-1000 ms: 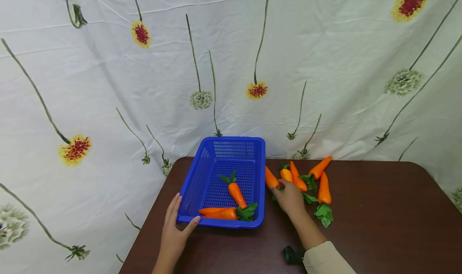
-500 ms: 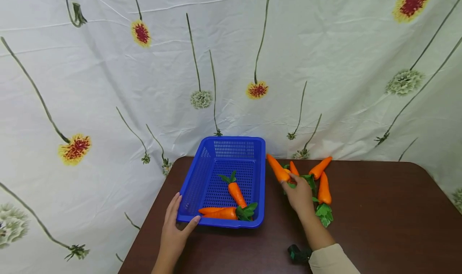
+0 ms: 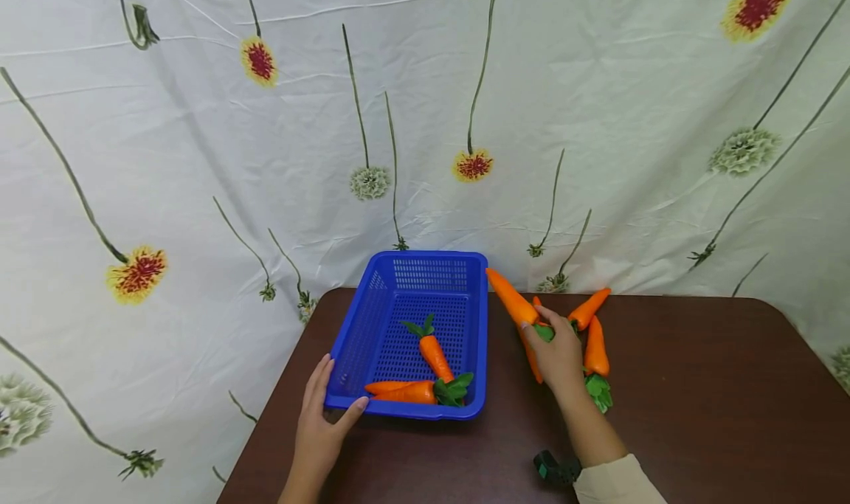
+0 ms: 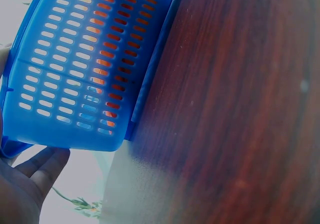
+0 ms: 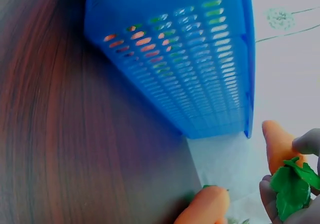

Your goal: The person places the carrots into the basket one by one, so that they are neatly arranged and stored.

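At the near left corner of the basket (image 3: 425, 412), bracing with the left hand (image 3: 317, 432), spreading fingers and thumb wide against the rim; best pressing lightly to prevent sliding. Within, showing loose carrots (image 3: 434, 356) toward the near end. Just beside the right rim, gripping a raised carrot (image 3: 511, 297) by its leafy end with the right hand (image 3: 559, 349); probably needing more lift before crossing the rim. Underneath, showing a second carrot (image 3: 533, 362), not revealing whether caught too. Farther right, leaving spare carrots (image 3: 596, 350) lying on the table (image 3: 697, 393).

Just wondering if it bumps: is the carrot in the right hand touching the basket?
Apart: the right wrist view shows pale cloth between that carrot and the basket.
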A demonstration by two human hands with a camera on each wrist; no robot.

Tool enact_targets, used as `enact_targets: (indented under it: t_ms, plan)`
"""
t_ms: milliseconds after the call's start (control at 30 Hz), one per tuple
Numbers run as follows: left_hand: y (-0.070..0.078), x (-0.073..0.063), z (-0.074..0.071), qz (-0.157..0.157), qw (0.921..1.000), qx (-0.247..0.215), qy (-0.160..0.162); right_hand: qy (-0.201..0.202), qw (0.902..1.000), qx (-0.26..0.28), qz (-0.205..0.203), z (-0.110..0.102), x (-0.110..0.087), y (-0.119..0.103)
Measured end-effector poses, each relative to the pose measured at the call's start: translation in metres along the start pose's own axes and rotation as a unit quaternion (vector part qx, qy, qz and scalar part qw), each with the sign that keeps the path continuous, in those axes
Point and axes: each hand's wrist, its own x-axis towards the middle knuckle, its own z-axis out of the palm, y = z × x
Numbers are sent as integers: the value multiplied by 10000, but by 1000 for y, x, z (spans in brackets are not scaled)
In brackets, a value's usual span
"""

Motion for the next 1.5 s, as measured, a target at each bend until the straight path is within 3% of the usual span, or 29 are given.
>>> enact_targets:
  t_ms: [200,567,833,1000,1300,1500]
  plan:
    - [0,1,1,-4,10000,17,-28,-200,9995,212,-106,-1,-8,-9]
    - [-2,0,1,-11,10000,-7,-25,-266,9942,114,-1034,10,-25,-23]
    - [-3,-1,0,-56,10000,14,-70,-584,9853,241,-1589,24,-37,-30]
    - [-2,-2,-1,-49,10000,53,-64,-786,9772,204,-1963,34,-45,-32]
    - [-3,-2,0,-30,9999,64,-76,-940,9524,-104,-2896,46,-57,-40]
    - [-3,-1,0,1,10000,72,-32,-1226,9437,-175,-3068,53,-62,-49]
